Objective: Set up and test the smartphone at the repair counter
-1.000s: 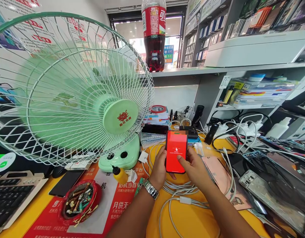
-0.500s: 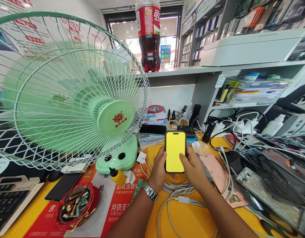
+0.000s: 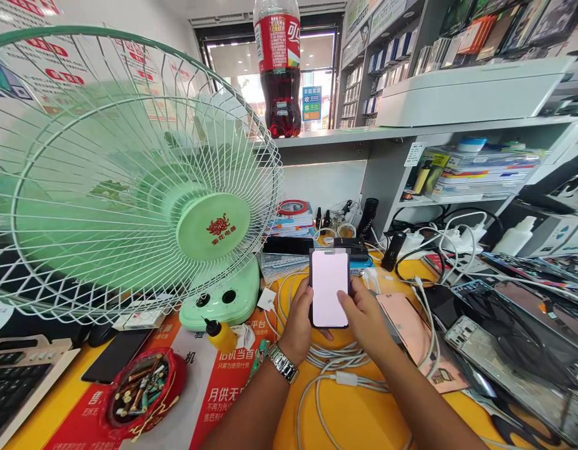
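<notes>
A smartphone [image 3: 328, 284] with a plain, pale pinkish-white screen is held upright between my two hands. My left hand [image 3: 298, 315], with a metal-band watch [image 3: 283, 362] on its wrist, wraps the phone's left edge, the thumb lying along that side. My right hand [image 3: 364, 312] grips the lower right edge, and its thumb rests on or just over the screen. The fingers behind the phone are mostly hidden. Coiled pale cables [image 3: 338, 359] lie on the yellow tabletop below the hands.
A green fan [image 3: 214, 228] fills the left side, with a red bowl of used cigarette butts [image 3: 143, 390] and a yellow bottle [image 3: 219, 335] before it. Phone parts [image 3: 495, 356] and cables crowd the right. A cola bottle [image 3: 280, 69] stands on the shelf above.
The phone's screen has turned from solid yellow to pale pinkish-white. Both hands keep their hold, and the right thumb stays near the same spot. The view has shifted slightly.
</notes>
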Demonstrator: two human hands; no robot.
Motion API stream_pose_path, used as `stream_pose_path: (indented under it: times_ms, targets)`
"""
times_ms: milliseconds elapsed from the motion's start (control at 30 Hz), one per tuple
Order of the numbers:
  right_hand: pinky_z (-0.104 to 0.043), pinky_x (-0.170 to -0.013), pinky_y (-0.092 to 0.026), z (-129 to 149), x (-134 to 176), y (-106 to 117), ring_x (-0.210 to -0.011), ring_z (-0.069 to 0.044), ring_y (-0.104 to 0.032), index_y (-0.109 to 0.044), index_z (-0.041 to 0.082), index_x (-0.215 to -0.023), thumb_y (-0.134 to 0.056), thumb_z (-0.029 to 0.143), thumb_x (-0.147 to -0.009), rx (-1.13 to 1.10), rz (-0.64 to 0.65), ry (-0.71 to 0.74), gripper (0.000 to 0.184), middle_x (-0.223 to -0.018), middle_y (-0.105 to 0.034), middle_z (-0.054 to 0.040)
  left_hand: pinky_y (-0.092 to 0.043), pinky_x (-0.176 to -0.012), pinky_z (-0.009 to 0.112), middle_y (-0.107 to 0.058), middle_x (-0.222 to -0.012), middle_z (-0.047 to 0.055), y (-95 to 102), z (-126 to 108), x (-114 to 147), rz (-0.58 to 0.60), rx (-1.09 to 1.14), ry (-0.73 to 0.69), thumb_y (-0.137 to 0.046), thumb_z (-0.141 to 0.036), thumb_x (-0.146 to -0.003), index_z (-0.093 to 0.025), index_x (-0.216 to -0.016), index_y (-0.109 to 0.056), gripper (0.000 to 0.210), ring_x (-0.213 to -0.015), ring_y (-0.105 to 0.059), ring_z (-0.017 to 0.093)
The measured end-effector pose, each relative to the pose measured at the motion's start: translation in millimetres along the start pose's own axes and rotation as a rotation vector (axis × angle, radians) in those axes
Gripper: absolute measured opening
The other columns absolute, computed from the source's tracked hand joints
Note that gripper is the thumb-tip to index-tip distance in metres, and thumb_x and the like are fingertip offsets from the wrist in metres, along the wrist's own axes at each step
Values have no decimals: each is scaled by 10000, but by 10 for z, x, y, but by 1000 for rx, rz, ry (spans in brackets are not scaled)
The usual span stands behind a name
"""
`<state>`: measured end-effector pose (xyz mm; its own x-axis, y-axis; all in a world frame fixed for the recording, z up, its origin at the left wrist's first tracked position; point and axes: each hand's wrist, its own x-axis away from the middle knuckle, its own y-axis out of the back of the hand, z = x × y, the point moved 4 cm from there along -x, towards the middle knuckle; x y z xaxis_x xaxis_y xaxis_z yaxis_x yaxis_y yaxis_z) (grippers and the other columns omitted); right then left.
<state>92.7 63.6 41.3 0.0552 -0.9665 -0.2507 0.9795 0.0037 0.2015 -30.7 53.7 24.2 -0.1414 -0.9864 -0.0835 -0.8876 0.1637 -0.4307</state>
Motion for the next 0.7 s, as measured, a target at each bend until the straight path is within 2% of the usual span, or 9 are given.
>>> stream_pose_path:
  times_ms: [100, 200, 300, 400, 633, 700]
  targets:
    - [-320, -698, -488, -6, -6, 6, -809, -220, -609, -536, 187, -1096, -566, 341, -831, 64, -13, 4, 308, -928, -658, -54, -532, -459, 220, -616, -1101, 64, -1, -8, 2, -19, 0, -11, -419, -457, -908, -266, -1263, -521, 415, -782, -618, 183]
    - [-328, -771, -476, 0, -19, 9, -890, -223, -599, -556, 195, -1084, -450, 320, -885, 33, -16, 45, 258, -927, -653, -49, -545, -487, 226, -604, -1124, 68, -4, -20, 6, -35, 2, -26, -431, -446, -906, -258, -1270, -521, 420, -816, -612, 189]
    - [-326, -745, -484, 5, -20, 1, -866, -226, -607, -550, 196, -1075, -511, 316, -852, 52, -16, 16, 256, -927, -658, -52, -534, -466, 222, -608, -1111, 74, -7, -17, 7, -18, -3, -10, -432, -454, -903, -255, -1282, -507, 434, -796, -615, 191]
    - [-322, -690, -496, 18, -4, -15, -819, -228, -623, -521, 197, -1091, -624, 337, -794, 87, -3, -22, 344, -944, -669, -62, -521, -441, 219, -616, -1088, 68, 2, -10, 2, -11, 1, 7, -423, -461, -901, -267, -1289, -488, 438, -760, -619, 185]
    - [-307, -644, -475, 2, -2, 15, -760, -205, -591, -541, 204, -1106, -428, 294, -880, 8, 15, 36, 269, -938, -659, -49, -542, -492, 224, -609, -1085, 56, -4, -22, -5, -13, 38, -1, -407, -444, -913, -267, -1267, -497, 406, -799, -611, 179]
    - [-310, -655, -475, -4, -6, 12, -773, -210, -592, -546, 204, -1086, -441, 279, -869, 34, 10, 33, 253, -910, -656, -44, -541, -490, 222, -609, -1084, 53, -8, -23, -5, -12, 45, -3, -412, -439, -913, -268, -1267, -496, 402, -796, -612, 177]
